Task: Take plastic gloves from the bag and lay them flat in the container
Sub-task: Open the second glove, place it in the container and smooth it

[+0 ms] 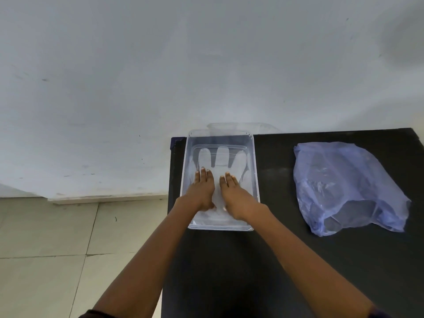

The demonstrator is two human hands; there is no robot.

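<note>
Glove (pixel 221 157) is pressed flat inside the clear container (pixel 256 171) by left hand (pixel 202 191) and right hand (pixel 236 193), fingers straight, nothing gripped. Blue bag (pixel 344 187) lies well apart on the black table (pixel 275 260). Risk: thin film may cling to palms and be lifted or wrinkled when hands are raised.

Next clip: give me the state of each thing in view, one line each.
Glove: spread flat in the container, under both hands.
Container: open, no lid on it, on the table.
Bag: lying slumped on the table, right of the container, apart from it.
Left hand: fingers straight, pressing the glove.
Right hand: fingers straight, pressing the glove.
Lid: behind the container, off it.
</note>
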